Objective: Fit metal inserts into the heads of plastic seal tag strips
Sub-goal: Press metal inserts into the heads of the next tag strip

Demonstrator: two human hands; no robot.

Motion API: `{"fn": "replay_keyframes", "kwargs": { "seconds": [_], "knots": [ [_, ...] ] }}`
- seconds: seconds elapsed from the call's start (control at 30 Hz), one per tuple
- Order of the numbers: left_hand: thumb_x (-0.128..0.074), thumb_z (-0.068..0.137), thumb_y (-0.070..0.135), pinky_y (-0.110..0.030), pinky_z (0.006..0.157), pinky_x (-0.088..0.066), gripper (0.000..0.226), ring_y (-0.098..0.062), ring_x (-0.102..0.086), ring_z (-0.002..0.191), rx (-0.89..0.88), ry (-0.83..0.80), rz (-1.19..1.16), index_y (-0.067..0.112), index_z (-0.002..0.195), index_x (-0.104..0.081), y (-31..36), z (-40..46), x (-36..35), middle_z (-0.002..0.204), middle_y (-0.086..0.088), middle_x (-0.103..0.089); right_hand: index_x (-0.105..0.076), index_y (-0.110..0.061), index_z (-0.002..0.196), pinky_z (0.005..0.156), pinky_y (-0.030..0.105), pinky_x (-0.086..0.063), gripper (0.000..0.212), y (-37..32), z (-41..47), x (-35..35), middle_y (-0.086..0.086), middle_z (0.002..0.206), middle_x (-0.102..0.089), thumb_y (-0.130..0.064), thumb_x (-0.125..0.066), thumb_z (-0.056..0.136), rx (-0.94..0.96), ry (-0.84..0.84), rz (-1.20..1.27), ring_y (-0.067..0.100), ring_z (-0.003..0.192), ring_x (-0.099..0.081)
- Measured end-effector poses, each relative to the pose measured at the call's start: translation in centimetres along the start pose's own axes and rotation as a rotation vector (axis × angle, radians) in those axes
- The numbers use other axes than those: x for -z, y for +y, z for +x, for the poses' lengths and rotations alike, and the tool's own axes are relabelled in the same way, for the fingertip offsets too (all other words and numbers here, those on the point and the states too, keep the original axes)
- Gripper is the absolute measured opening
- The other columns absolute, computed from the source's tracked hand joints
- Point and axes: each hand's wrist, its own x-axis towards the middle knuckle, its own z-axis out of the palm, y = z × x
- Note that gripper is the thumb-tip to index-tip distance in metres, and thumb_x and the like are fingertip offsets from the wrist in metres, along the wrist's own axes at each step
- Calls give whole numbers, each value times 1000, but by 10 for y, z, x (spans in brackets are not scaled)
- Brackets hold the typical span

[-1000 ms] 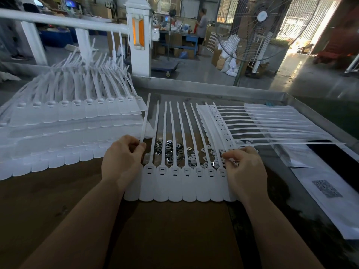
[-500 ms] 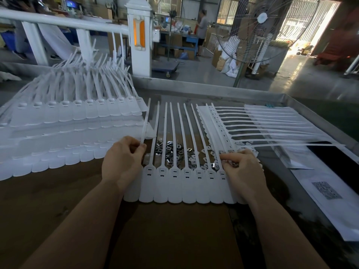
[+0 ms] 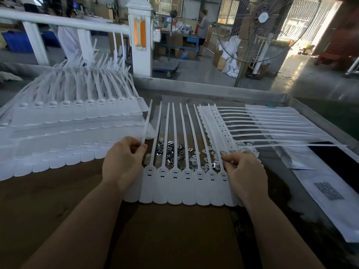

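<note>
Left hand (image 3: 124,164) curled round the tail of the leftmost strip (image 3: 146,125), thumb and fingers pinching it just above the head, tail rising tilted toward the far stack. Same grip as a second ago, hand barely shifted.

Right hand (image 3: 244,171) now lower and nearer the heads than a second ago: then raised over the right edge of the row, fingertips at the fan of strips; now resting across the rightmost heads, fingers (image 3: 230,158) curled inward and pointing left, pinching something small at the tips. Cannot tell for certain what; likely an insert, too small to make out.

Row of strips (image 3: 186,181) flat on the brown table (image 3: 174,239), heads side by side toward the person, tails running away. Unchanged in place. Slots visible in the heads; whether filled, cannot tell.

Inserts (image 3: 174,152) heaped loose on the table beneath the tails, between the two hands, just beyond the heads. Pile as before.

Left stack (image 3: 68,123) of strips in overlapping tiers, tails up toward a white railing (image 3: 58,21). Right fan (image 3: 262,125) of strips lying crosswise, tails pointing right, toward a metal tray rim (image 3: 320,121). Paper sheet (image 3: 330,195) with a printed code near the right edge.

Fan (image 3: 258,26) and a standing person (image 3: 203,30) in the background.
</note>
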Motion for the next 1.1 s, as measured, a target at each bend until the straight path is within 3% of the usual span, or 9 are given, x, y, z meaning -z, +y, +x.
{"fn": "replay_keyframes", "kwargs": {
  "seconds": [0.1,0.27,0.4,0.5,0.67,0.87,0.97,1.1],
  "knots": [
    [-56,91,29,-19,54,-34,6,-3,-53,68,-2,-1,-5,23,93,-58,1,-1,1,74,12,-58,-70,-16,101,57,5,-24,15,0,0,-1,-2,98,-53,-20,-60,89,-7,14,23,7,77,-48],
    [-56,92,29,-20,55,-37,7,-5,-54,69,-3,-4,-6,22,94,-58,2,-2,2,75,10,-59,-70,-15,93,63,6,-32,10,3,2,2,0,95,-61,-16,-63,87,-60,37,212,7,77,-50],
    [-56,92,29,-23,58,-40,8,-8,-56,71,-9,-11,-9,21,93,-59,3,-3,3,77,8,-60,-72,-16,88,73,19,-48,9,1,0,10,-8,79,-65,-11,-67,83,-82,70,367,3,76,-59],
    [-56,92,28,-28,63,-42,10,-13,-58,74,-5,-18,-13,20,94,-60,3,-3,4,79,4,-63,-71,-19,86,71,15,-47,12,0,-2,16,-14,76,-64,-8,-67,82,-74,71,414,0,76,-61],
    [-56,92,29,-26,59,-39,10,-13,-57,72,3,-23,-8,21,95,-59,3,-2,4,79,5,-62,-72,-17,91,73,14,-48,13,4,0,29,-9,81,-66,-8,-66,83,-99,-11,400,0,77,-61],
    [-56,92,29,-29,65,-42,15,-14,-58,75,7,-13,6,18,100,-62,3,-2,2,80,5,-61,-67,-21,78,52,4,-38,11,10,-7,40,-15,71,-60,-12,-65,84,-129,-137,303,-2,68,-55],
    [-56,92,30,-29,65,-42,17,-15,-58,77,11,-10,11,17,101,-61,3,-2,1,82,3,-62,-70,-17,78,48,7,-36,9,13,-9,38,-11,66,-59,-13,-66,84,-159,-174,296,1,60,-51],
    [-56,92,30,-24,58,-39,14,-10,-56,73,14,-5,10,19,98,-61,3,-2,2,80,5,-62,-72,-12,79,54,10,-34,7,14,-8,37,-11,68,-61,-9,-67,82,-199,-199,337,0,65,-53]
  ]
}}
